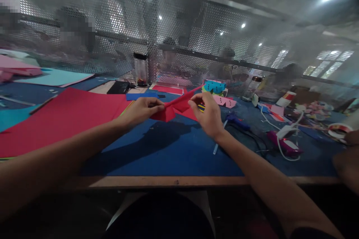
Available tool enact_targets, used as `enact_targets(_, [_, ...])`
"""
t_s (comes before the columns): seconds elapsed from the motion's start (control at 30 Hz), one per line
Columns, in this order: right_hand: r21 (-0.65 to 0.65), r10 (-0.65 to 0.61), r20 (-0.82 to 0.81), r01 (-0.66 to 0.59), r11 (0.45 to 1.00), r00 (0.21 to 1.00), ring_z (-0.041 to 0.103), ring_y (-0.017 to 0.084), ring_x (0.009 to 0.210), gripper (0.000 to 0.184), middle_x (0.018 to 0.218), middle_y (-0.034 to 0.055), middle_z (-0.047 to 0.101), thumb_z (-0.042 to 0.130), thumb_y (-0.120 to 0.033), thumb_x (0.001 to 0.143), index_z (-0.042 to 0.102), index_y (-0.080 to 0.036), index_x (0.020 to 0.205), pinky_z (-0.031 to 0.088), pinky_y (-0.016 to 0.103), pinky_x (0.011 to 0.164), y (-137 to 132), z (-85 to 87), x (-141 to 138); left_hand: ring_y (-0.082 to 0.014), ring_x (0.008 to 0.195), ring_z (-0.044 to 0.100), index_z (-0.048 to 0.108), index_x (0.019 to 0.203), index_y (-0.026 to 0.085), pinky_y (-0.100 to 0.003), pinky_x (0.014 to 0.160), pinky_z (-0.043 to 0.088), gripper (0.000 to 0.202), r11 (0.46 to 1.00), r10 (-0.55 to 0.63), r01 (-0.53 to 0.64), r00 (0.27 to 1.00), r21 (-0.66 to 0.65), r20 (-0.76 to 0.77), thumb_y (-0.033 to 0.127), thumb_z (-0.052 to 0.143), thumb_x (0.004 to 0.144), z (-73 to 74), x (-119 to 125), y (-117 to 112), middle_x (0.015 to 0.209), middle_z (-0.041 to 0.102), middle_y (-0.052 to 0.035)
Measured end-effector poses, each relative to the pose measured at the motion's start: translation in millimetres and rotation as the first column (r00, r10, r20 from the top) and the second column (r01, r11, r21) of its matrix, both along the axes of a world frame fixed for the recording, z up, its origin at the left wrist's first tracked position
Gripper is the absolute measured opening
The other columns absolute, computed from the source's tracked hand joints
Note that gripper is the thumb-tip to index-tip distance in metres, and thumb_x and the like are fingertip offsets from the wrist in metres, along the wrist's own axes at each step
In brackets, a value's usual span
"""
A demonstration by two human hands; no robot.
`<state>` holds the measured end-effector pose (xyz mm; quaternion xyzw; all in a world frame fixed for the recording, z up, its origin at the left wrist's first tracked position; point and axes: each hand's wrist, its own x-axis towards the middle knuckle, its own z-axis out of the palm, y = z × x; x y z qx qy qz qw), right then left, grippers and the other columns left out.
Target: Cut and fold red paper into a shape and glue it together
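A folded piece of red paper is held up above the blue tabletop, stretched between both hands. My left hand pinches its left end between thumb and fingers. At its right side, my right hand closes thumb and fingertips on the paper's edge. Beneath my left forearm lies a large red sheet. Behind the right hand stand a blue cut-paper piece with dark dots and a pink one of similar make.
Right of my right hand lie a blue glue gun and a purple power strip with white cables. Farther back stand a glass jar and a black phone. A tape roll sits far right, near another person's arm. Perforated metal mesh closes off the back.
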<state>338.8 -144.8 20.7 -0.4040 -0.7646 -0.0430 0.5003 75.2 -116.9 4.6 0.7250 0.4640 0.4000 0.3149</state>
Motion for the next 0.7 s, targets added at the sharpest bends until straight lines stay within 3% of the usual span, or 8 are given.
enact_targets(0.07, [-0.143, 0.022, -0.128, -0.040, 0.989, 0.991, 0.064, 0.018, 0.087, 0.021, 0.100, 0.0071, 0.069, 0.061, -0.041, 0.098, 0.060, -0.021, 0.098, 0.050, 0.032, 0.085, 8, -5.6, 0, -0.0174, 0.075, 0.066, 0.075, 0.097, 0.019, -0.026, 0.063, 0.047, 0.034, 1.000, 0.010, -0.009, 0.997, -0.017, 0.080, 0.051, 0.071, 0.085, -2.8, 2, -2, 0.088, 0.075, -0.0032])
enact_targets(0.13, [-0.320, 0.026, -0.204, -0.091, 0.943, 0.979, 0.065, 0.017, 0.081, 0.031, 0.094, 0.0067, 0.071, 0.064, -0.050, 0.095, 0.059, -0.019, 0.095, 0.051, 0.030, 0.078, 15, -11.4, -2, -0.0168, 0.075, 0.065, 0.074, 0.093, 0.019, -0.025, 0.063, 0.047, 0.033, 1.000, 0.011, -0.010, 0.995, -0.011, 0.104, 0.050, 0.072, 0.084, -5.1, 4, -6, 0.086, 0.075, -0.0032])
enact_targets(0.27, [-0.593, 0.122, -0.239, -0.244, 0.767, 0.963, 0.067, 0.014, 0.068, 0.041, 0.085, 0.0076, 0.076, 0.058, -0.058, 0.097, 0.062, -0.017, 0.088, 0.051, 0.027, 0.069, 20, -19.7, -8, -0.0167, 0.074, 0.065, 0.073, 0.093, 0.016, -0.026, 0.062, 0.048, 0.033, 0.999, 0.007, -0.012, 0.995, 0.047, 0.104, 0.049, 0.070, 0.086, -5.6, 7, -11, 0.085, 0.074, -0.0043])
enact_targets(0.4, [-0.600, 0.218, -0.283, -0.350, 0.719, 0.934, 0.068, 0.014, 0.066, 0.040, 0.086, 0.0086, 0.079, 0.065, -0.055, 0.093, 0.069, -0.015, 0.087, 0.052, 0.026, 0.068, 17, -23.4, -14, -0.0167, 0.072, 0.065, 0.073, 0.092, 0.016, -0.026, 0.060, 0.048, 0.031, 0.998, 0.005, -0.008, 0.999, 0.061, 0.050, 0.046, 0.068, 0.087, -2.7, 8, -16, 0.082, 0.073, -0.0046])
enact_targets(0.53, [-0.571, 0.238, -0.318, -0.386, 0.725, 0.918, 0.070, 0.015, 0.068, 0.037, 0.083, 0.0096, 0.080, 0.067, -0.050, 0.091, 0.071, -0.014, 0.081, 0.053, 0.027, 0.068, 14, -23.0, -16, -0.0170, 0.073, 0.066, 0.073, 0.093, 0.015, -0.026, 0.061, 0.050, 0.030, 1.000, 0.004, -0.004, 0.999, 0.004, 0.033, 0.044, 0.068, 0.087, -1.0, 10, -21, 0.084, 0.073, -0.0054])
enact_targets(0.7, [-0.567, 0.204, -0.287, -0.337, 0.752, 0.936, 0.070, 0.016, 0.067, 0.035, 0.079, 0.0093, 0.079, 0.068, -0.047, 0.091, 0.070, -0.015, 0.078, 0.054, 0.028, 0.067, 11, -21.4, -14, -0.0163, 0.070, 0.065, 0.072, 0.095, 0.016, -0.025, 0.058, 0.048, 0.032, 0.995, -0.043, 0.052, 0.994, -0.088, 0.100, 0.046, 0.068, 0.088, 0.5, 14, -27, 0.083, 0.073, -0.0053])
